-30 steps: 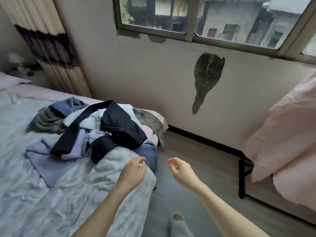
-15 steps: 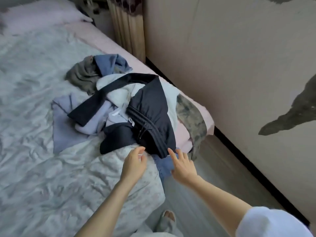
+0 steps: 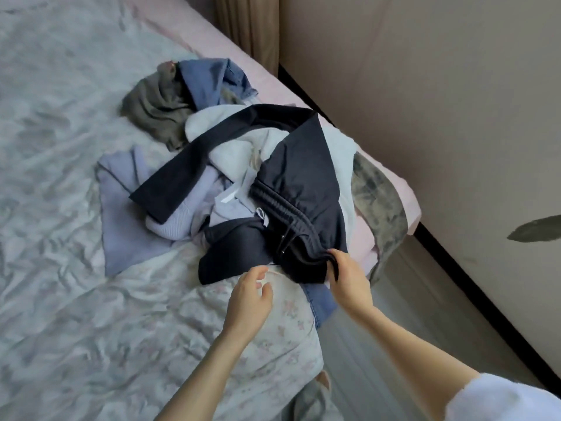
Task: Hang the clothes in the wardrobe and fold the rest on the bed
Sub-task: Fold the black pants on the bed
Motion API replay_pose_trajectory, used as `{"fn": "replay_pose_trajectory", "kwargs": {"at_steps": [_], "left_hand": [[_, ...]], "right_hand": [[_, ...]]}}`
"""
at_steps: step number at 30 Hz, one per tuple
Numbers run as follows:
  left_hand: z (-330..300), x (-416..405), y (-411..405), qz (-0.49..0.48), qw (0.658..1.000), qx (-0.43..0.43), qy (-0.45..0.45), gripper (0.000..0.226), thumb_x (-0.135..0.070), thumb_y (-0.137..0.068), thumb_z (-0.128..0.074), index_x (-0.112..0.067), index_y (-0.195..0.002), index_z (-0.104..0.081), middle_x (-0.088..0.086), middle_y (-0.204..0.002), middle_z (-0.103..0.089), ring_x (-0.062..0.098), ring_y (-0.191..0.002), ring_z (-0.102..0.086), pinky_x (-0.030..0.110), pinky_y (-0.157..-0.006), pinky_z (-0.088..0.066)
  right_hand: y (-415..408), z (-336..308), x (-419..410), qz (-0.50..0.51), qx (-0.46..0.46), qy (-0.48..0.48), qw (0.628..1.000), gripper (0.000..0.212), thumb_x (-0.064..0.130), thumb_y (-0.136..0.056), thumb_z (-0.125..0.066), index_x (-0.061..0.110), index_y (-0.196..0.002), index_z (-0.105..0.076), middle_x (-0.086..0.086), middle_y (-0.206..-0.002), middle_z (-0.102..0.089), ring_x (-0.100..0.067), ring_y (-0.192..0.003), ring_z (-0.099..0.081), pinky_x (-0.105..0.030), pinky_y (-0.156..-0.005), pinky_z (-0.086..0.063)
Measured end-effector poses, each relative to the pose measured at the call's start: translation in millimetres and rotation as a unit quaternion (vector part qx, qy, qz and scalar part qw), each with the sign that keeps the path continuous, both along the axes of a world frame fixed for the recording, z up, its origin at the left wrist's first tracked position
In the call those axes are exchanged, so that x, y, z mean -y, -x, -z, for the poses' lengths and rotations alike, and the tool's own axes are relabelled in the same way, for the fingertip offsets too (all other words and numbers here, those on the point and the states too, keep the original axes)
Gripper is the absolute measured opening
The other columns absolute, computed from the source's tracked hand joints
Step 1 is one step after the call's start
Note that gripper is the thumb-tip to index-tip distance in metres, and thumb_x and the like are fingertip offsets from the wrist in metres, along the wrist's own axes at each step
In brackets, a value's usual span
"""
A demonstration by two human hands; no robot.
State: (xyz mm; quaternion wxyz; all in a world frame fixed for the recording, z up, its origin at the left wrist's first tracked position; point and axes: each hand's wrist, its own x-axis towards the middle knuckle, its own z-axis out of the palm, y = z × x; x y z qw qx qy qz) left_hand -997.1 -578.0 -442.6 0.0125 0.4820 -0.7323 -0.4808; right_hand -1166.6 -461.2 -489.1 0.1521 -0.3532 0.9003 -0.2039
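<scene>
Head view: right hand (image 3: 349,282) pinches ribbed elastic waistband of dark trousers (image 3: 303,189) atop crumpled pile; left hand (image 3: 250,300) loosely curled, empty, over wrinkled quilt (image 3: 76,299); wall close right.

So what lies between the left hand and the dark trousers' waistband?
In the head view, only pale floral bedding and the dark garment's hem separate the left hand from the waistband, pinched by the right hand.

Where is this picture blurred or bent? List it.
Head view: soft daylight, no glare; left hand slightly motion-smeared, right hand on the dark trousers sharper; the white sleeve at the corner blurred; wide lens bows the skirting board.
</scene>
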Motion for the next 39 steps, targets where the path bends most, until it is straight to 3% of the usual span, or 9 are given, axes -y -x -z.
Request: {"fn": "replay_pose_trajectory", "kwargs": {"at_steps": [5,11,14,16,19,24,30,35,39], "left_hand": [[-37,43,32,0.074,0.992,-0.073,0.067,0.081,-0.016,-0.087,-0.064,-0.026,-0.150,-0.014,0.001,-0.154,-0.016,0.017,-0.141,-0.020,0.026,-0.108,-0.026],[-100,88,100,0.200,0.942,-0.033,0.267,0.121,-0.043,-0.074,-0.074,-0.042,-0.139,0.027,0.000,-0.158,0.013,0.027,-0.145,0.009,0.053,-0.114,-0.012],[-131,108,127,0.169,0.943,-0.029,0.285,0.108,-0.042,-0.077,-0.071,-0.037,-0.148,0.010,-0.003,-0.159,0.008,0.025,-0.145,0.011,0.057,-0.113,-0.006],[-155,120,141,0.125,0.946,-0.046,0.295,0.075,-0.035,-0.084,-0.065,-0.032,-0.146,-0.023,0.000,-0.157,-0.016,0.026,-0.145,-0.008,0.056,-0.111,-0.013],[-191,124,151,0.107,0.944,-0.101,0.296,0.006,-0.020,-0.090,-0.051,-0.023,-0.089,-0.055,0.008,-0.102,-0.066,0.034,-0.104,-0.057,0.048,-0.091,-0.039],[-251,91,146,0.083,0.938,-0.202,0.270,0.007,-0.027,-0.093,-0.050,-0.021,-0.091,-0.053,-0.002,-0.068,-0.054,0.032,-0.072,-0.055,0.033,-0.053,-0.034],[-302,27,106,0.102,0.915,-0.320,0.223,0.019,-0.019,-0.087,-0.064,-0.018,-0.104,-0.055,-0.005,-0.082,-0.059,0.024,-0.080,-0.058,0.035,-0.069,-0.047],[-300,-50,41,0.114,0.918,-0.318,0.206,0.021,-0.019,-0.083,-0.068,-0.026,-0.099,-0.056,-0.012,-0.083,-0.060,0.013,-0.079,-0.058,0.013,-0.060,-0.036],[-277,-124,-13,0.131,0.938,-0.264,0.181,0.018,-0.026,-0.083,-0.067,-0.031,-0.097,-0.057,-0.016,-0.081,-0.063,0.009,-0.080,-0.060,0.012,-0.064,-0.038]], "right_hand": [[24,-81,25,0.101,0.017,0.185,0.977,0.020,0.012,-0.095,-0.049,0.020,-0.110,-0.059,0.009,-0.100,-0.057,-0.005,-0.094,-0.051,-0.012,-0.080,-0.032],[45,-195,66,0.050,-0.044,0.288,0.955,0.022,0.015,-0.095,-0.045,0.011,-0.110,-0.061,-0.001,-0.100,-0.058,-0.002,-0.090,-0.049,-0.009,-0.087,-0.036],[53,-250,72,0.003,-0.084,0.321,0.943,0.025,0.014,-0.094,-0.043,0.007,-0.110,-0.061,-0.003,-0.099,-0.055,-0.003,-0.089,-0.049,-0.005,-0.084,-0.036],[61,-280,68,-0.013,-0.106,0.319,0.942,0.026,0.014,-0.094,-0.043,0.007,-0.111,-0.061,-0.004,-0.099,-0.054,-0.005,-0.089,-0.050,-0.009,-0.083,-0.039],[72,-312,58,0.020,-0.121,0.348,0.929,0.023,0.010,-0.095,-0.044,0.006,-0.111,-0.060,-0.007,-0.101,-0.057,-0.009,-0.092,-0.052,-0.015,-0.086,-0.041],[72,-349,34,0.127,-0.092,0.441,0.884,0.018,0.009,-0.097,-0.045,0.017,-0.109,-0.056,0.003,-0.104,-0.060,-0.006,-0.098,-0.054,-0.014,-0.089,-0.040],[47,-361,-32,0.187,-0.091,0.479,0.853,0.017,0.012,-0.098,-0.045,0.023,-0.108,-0.053,0.026,-0.096,-0.055,0.009,-0.086,-0.050,0.002,-0.078,-0.034],[-8,-344,-114,0.184,-0.066,0.485,0.853,0.018,0.010,-0.096,-0.047,0.021,-0.108,-0.054,0.021,-0.094,-0.057,0.011,-0.085,-0.052,0.001,-0.077,-0.034],[-61,-318,-188,0.196,-0.040,0.472,0.859,0.017,0.006,-0.093,-0.049,0.018,-0.101,-0.058,0.013,-0.090,-0.060,0.002,-0.087,-0.053,-0.001,-0.077,-0.034]]}}
